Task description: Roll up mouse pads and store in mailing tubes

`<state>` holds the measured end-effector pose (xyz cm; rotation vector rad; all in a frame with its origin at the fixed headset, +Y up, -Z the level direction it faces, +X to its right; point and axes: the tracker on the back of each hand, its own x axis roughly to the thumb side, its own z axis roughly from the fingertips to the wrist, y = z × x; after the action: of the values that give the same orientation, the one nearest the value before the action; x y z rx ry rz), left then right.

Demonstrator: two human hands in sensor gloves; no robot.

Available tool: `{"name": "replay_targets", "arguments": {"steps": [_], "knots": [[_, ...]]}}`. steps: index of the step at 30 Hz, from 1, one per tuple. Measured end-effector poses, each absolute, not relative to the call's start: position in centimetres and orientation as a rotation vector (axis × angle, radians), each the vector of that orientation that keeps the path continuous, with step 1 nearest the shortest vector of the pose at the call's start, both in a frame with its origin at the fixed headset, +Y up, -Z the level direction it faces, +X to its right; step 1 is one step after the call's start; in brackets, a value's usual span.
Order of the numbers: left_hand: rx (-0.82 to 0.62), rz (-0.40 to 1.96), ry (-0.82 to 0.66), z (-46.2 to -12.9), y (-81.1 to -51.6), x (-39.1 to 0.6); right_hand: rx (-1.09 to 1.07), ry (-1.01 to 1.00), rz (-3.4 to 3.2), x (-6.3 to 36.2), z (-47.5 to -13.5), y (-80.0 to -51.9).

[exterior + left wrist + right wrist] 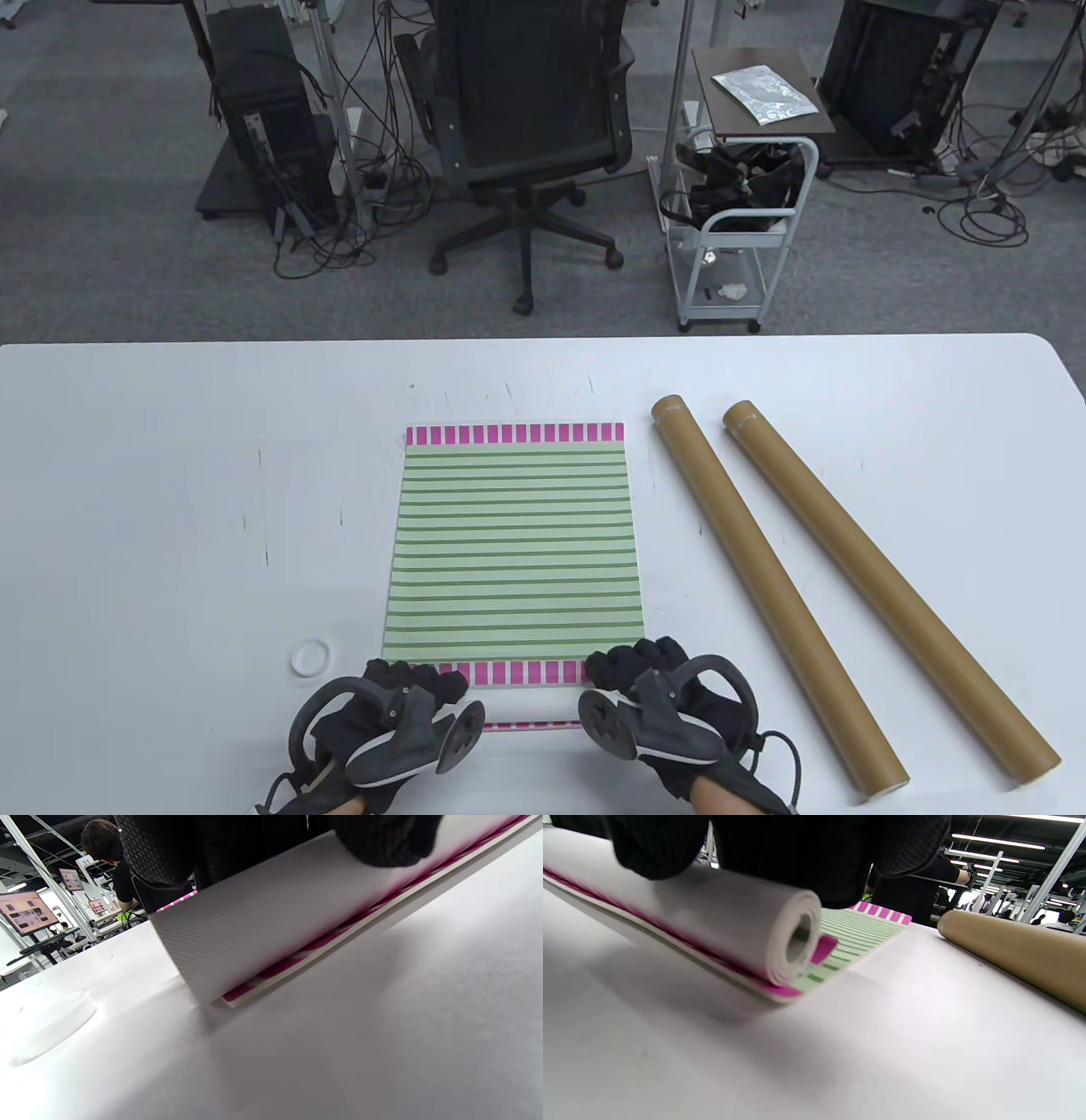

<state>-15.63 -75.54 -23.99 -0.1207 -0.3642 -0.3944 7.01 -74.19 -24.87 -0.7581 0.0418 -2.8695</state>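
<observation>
Both hands, left hand (pixel 386 713) and right hand (pixel 657 692), curl over the started roll of the mouse pad (pixel 513 543) at the table's (pixel 153 509) near edge, its flat length stretching straight away toward the far edge.

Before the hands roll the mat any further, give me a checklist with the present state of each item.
1. Left hand on the roll: ok, fingers curled over its left end.
2. Right hand on the roll: ok, fingers over its right end.
3. Roll tight: ok, small hollow core in the mouse pad.
4. Roll even across the width: cannot tell, the hands cover both ends.
5. Path ahead: ok, the flat striped part lies bare.
6. Mailing tubes within reach: ok, two lie right of the pad; open ends cannot tell.
</observation>
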Motion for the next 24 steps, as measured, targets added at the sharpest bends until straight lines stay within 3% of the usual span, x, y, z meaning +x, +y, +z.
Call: {"name": "replay_targets", "arguments": {"steps": [6,9,14,19,24], "knots": [[-0.094,-0.387,-0.378,-23.9,-75.3,-15.6,-0.725,0.072,-2.815,6.3,-25.1,-74.9],[-0.115,-0.236,-0.454,-23.1,-74.6,-14.2,-0.71,0.06,-2.832,6.3,-25.4,-75.0],[-0.074,-0.336,-0.472,-22.6,-74.5,-13.3,-0.707,0.082,-2.829,6.4,-25.3,-74.8],[-0.119,-0.276,-0.462,-22.8,-74.7,-13.7,-0.75,0.186,-2.893,6.0,-24.7,-73.8],[-0.167,-0.244,-0.443,-23.5,-75.2,-14.1,-0.751,0.161,-2.797,5.5,-24.7,-74.4]]}}
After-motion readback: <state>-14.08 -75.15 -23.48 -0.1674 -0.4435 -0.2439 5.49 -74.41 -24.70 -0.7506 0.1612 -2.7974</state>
